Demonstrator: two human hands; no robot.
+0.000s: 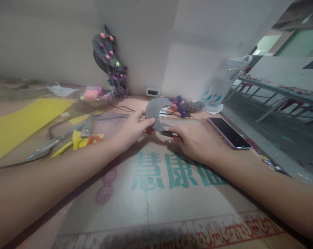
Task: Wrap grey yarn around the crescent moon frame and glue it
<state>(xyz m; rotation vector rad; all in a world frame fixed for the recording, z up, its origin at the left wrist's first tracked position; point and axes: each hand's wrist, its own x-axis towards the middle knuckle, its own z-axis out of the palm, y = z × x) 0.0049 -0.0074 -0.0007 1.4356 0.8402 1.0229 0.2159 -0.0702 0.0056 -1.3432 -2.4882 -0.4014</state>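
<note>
My left hand (131, 129) pinches the lower part of a grey yarn-wrapped crescent (156, 110), holding it upright above a flattened cardboard sheet (151, 193) with teal characters. My right hand (195, 140) is closed round a small dark tool (167, 133), whose tip touches the crescent's lower end. Both forearms reach in from the bottom corners.
A phone (229, 133) lies to the right of my right hand. A blue glue gun (181, 107) and a ball of grey yarn (194, 106) sit behind the crescent. Yellow foam sheets (18, 124), scissors (87, 126) and scraps lie left. A decorated grey crescent (108, 60) leans in the corner.
</note>
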